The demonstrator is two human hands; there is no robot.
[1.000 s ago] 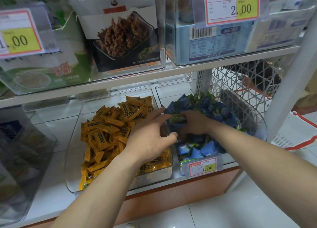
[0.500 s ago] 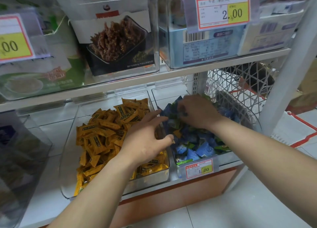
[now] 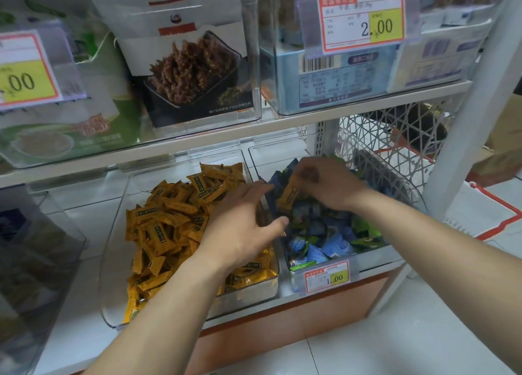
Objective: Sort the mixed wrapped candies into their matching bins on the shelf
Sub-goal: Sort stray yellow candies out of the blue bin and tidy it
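Bins number two on our lower shelf (image 3: 90, 219): the left bin (image 3: 113, 304) holds a heap of orange candies (image 3: 169, 219), the right bin (image 3: 378, 257) blue and green candies (image 3: 324, 247). Our right hand (image 3: 330, 185) pinches one stray orange candy (image 3: 289, 196) above the right bin; our left hand (image 3: 240, 230), fingers loose, grasps nothing beside it.

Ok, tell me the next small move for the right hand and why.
Likely carry the orange candy leftward and drop it into the left bin. The right hand pinches that orange wrapper above the right bin of blue and green candies, where it doesn't match; the left bin holds the same orange wrappers.
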